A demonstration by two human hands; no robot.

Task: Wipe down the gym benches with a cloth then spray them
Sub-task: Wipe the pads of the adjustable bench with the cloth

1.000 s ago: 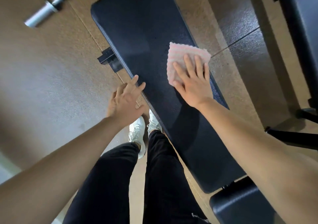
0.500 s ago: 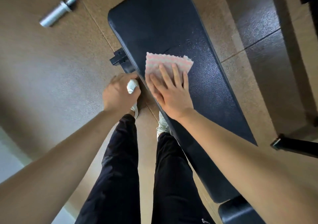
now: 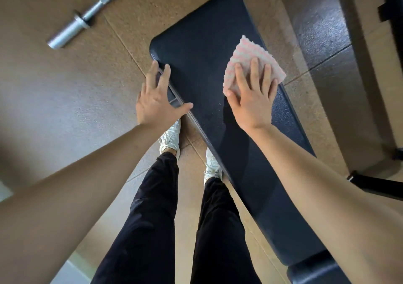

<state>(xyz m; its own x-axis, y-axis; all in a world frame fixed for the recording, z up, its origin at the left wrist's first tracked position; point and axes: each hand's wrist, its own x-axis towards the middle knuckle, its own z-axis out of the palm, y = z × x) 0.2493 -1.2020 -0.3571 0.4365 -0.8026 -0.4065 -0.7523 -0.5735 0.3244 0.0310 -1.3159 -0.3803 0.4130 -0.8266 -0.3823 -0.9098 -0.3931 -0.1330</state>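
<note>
The cloth (image 3: 254, 62), pink-and-white and folded, is lying on the dark padded bench (image 3: 202, 43) near its right edge, right of the frame's centre. The right hand (image 3: 250, 102) is pressing it down flat with straight, slightly spread fingers. The left hand (image 3: 158, 101) is resting at the bench's left edge with its fingers spread, holding nothing, its thumb reaching onto the padding, while a silver curl bar (image 3: 87, 17) is lying on the brown floor (image 3: 54, 98) in the upper left and white shoes (image 3: 171, 139) are standing beside the bench.
</note>
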